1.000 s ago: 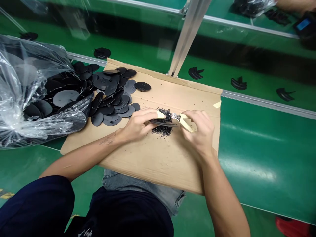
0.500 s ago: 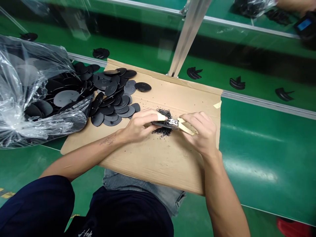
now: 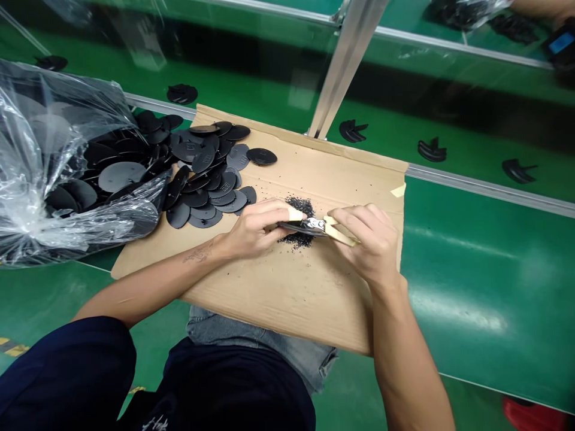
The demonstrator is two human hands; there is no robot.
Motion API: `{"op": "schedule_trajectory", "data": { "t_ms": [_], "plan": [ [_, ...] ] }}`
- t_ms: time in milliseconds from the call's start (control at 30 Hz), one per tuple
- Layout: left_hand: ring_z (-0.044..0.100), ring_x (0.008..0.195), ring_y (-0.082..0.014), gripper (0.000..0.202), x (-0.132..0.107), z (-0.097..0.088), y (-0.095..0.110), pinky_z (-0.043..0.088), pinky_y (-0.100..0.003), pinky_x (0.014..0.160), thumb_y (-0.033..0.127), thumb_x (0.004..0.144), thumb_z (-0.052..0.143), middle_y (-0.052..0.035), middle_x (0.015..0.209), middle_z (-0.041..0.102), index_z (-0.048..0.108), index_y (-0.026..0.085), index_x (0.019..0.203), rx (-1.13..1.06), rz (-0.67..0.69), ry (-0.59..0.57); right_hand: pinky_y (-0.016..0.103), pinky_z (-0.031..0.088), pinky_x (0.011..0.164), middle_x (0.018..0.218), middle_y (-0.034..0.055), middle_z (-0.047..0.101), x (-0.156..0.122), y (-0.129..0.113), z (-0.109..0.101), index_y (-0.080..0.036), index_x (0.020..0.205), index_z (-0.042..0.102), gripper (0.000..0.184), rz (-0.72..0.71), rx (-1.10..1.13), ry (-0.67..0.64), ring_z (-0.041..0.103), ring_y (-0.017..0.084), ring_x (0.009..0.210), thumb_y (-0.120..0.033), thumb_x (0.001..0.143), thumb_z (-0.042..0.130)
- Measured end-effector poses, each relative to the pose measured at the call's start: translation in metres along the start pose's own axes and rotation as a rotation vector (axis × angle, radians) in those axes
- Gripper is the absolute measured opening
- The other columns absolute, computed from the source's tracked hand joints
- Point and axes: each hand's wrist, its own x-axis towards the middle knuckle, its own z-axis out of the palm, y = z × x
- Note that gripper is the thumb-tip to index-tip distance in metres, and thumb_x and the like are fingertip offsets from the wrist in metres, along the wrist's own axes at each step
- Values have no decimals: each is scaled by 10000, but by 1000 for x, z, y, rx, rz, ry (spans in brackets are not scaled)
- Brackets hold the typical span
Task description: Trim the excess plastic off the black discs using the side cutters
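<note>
You are in what looks like a factory workshop, judging by the green counter, the metal post, matching black parts spaced in a row, a clear bag of black discs, and (lower left) striped tape on the floor.
</note>
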Motion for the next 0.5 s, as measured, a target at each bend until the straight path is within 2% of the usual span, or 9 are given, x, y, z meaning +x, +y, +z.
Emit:
{"op": "schedule_trajectory", "data": {
  "t_ms": [267,500],
  "plan": [
    [737,935,-147,228,0,1,1,616,-286,808,104,933,650,-67,1014,780,735,188,1127,-5,-7,15,373,383,662,850,43,746,0,-3,-3,-271,1040,721,132,-66,-120,26,582,207,776,-280,1009,594],
    [737,908,-146,218,-1,0,0,614,-283,784,120,933,663,-65,1001,779,736,192,1126,0,1,9,373,355,651,840,27,746,0,-3,-4,-291,998,720,136,-62,-166,33,561,202,767,-285,1018,586]
  ]
}}
